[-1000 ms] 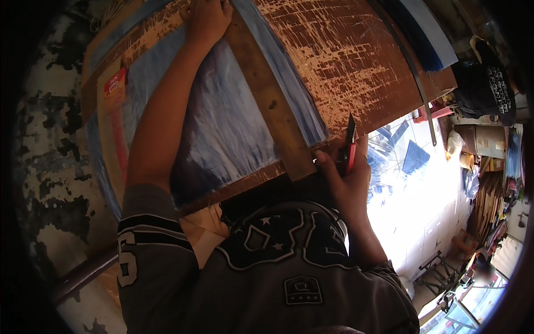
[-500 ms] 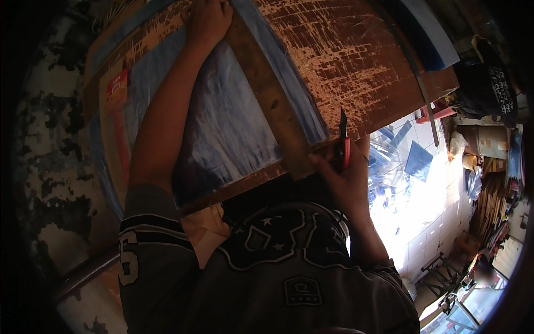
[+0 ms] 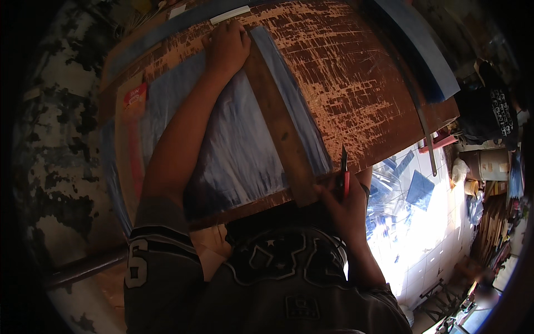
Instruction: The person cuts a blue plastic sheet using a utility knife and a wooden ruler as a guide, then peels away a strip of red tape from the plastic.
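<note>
A blue-grey streaked sheet (image 3: 228,139) lies on a brown, heavily scored board (image 3: 356,83). Across the sheet, toward its right side, runs a long brown straightedge (image 3: 275,114). At its far end my left hand (image 3: 229,50) presses down with curled fingers. My right hand (image 3: 346,209) grips a red-handled utility knife (image 3: 346,181) beside the near right corner of the sheet, blade pointing up and away. The right thumb is close to the straightedge's near end; whether it touches is unclear.
Another blue sheet (image 3: 425,50) and a thin metal strip (image 3: 417,97) lie on the right of the board. Blue offcuts (image 3: 420,189) litter the bright tiled floor. A person in dark clothing (image 3: 489,108) is at far right. A peeling wall (image 3: 55,167) stands left.
The view has tilted, so the board, sheet and both hands sit lower in it and the board's far edge shows. Both hands keep about the same places on the straightedge and knife.
</note>
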The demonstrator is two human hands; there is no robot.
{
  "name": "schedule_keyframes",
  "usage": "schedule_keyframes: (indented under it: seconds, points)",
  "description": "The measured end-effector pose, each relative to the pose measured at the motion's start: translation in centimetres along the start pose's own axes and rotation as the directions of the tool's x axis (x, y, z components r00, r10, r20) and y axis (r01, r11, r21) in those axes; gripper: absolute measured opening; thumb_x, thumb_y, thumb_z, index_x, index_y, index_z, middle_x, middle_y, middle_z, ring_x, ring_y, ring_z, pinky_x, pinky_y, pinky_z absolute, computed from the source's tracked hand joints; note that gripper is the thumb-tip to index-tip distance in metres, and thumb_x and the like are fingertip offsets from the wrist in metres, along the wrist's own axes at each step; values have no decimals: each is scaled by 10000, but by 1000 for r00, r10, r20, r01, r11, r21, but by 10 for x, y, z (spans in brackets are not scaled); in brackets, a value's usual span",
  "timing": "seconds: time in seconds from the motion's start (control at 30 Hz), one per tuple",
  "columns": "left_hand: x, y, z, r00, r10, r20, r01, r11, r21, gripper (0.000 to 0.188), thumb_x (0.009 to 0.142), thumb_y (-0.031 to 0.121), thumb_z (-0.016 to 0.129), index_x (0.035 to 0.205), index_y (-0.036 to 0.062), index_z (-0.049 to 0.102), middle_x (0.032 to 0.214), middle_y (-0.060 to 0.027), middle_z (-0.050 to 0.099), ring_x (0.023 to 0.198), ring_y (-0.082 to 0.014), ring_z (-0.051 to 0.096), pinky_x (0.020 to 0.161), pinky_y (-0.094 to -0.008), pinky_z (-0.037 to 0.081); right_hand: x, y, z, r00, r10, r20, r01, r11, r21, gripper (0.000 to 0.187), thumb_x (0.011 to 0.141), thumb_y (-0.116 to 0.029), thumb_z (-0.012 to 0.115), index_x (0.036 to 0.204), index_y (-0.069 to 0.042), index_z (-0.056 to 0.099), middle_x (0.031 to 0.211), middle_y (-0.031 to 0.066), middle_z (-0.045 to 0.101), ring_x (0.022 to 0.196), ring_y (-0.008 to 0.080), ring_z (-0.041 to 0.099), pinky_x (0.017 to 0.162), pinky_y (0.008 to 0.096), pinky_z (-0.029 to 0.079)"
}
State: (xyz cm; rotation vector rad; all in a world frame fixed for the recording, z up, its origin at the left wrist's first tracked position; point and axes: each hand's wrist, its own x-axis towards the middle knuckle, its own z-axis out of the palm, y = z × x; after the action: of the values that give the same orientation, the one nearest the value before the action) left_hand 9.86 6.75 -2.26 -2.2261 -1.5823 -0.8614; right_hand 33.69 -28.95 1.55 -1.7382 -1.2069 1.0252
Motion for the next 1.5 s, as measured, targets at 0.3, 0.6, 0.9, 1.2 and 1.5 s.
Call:
schedule_keyframes:
  seconds: [0.3, 0.6, 0.9, 1.2, 1.5]
  points:
    - [1, 2, 2, 998, -40, 50, 45, 991, -123, 210, 957, 244, 620, 1125, 118, 612, 1104, -101, 642, 1139, -306, 620, 1026, -581, 367, 0, 6, 1, 1000, 3, 2, -3, 999, 45, 315, 884, -200, 841, 1004, -3, 626, 845, 99, 718, 778, 156, 690, 722, 315, 529]
    - [0, 2, -2, 999, -37, 28, 41, 989, -140, 219, 966, 219, 624, 1149, 102, 597, 1155, -111, 666, 1150, -329, 629, 1004, -558, 401, 1, 8, -1, 999, 23, 36, -26, 997, 72, 303, 885, -189, 842, 981, -3, 623, 833, 80, 715, 758, 151, 691, 714, 304, 532]
    - [0, -4, 3, 999, -2, -54, -8, 981, -193, 211, 931, 154, 647, 1121, 94, 577, 1104, -109, 672, 1113, -344, 642, 977, -538, 408, 2, 11, -1, 999, 10, 43, -14, 995, 102, 304, 885, -184, 841, 1003, -1, 629, 844, 85, 720, 770, 139, 686, 722, 303, 533]
    - [1, -7, 2, 999, -34, 39, 42, 973, -228, 215, 912, 190, 658, 1104, 107, 606, 1119, -102, 624, 1154, -319, 596, 1040, -561, 365, 4, 15, 0, 999, 18, 43, -22, 995, 98, 309, 881, -182, 846, 991, -1, 621, 838, 82, 708, 763, 135, 671, 715, 305, 526]
    - [1, -2, 2, 998, -68, -3, 66, 973, -222, 223, 882, 90, 646, 1102, 100, 613, 1107, -112, 634, 1133, -318, 608, 995, -516, 381, 3, 12, 2, 1000, 4, 30, -8, 993, 119, 275, 891, -163, 831, 978, -1, 626, 811, 52, 661, 769, 124, 639, 712, 297, 512]
